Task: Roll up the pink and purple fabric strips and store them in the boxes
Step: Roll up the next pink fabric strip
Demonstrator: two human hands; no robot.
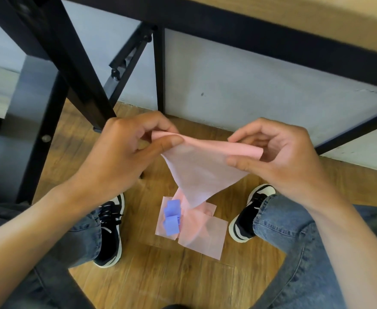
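Observation:
A pink fabric strip (199, 168) hangs between my hands above the floor, its top edge curled into a partial roll. My left hand (125, 152) pinches the left end of that rolled edge between thumb and fingers. At the right end, my right hand (281, 155) pinches the roll the same way. The loose part of the strip droops to a point. On the wooden floor below lie more flat pink fabric pieces (205, 233), with purple fabric strips (171, 216) bunched on their left side. No box is in view.
A black metal table frame (158, 70) with a diagonal brace stands ahead, under a wooden tabletop edge (317, 14). A grey wall runs behind it. My two legs in jeans and black-and-white shoes (247, 212) flank the fabric on the wooden floor (151, 279).

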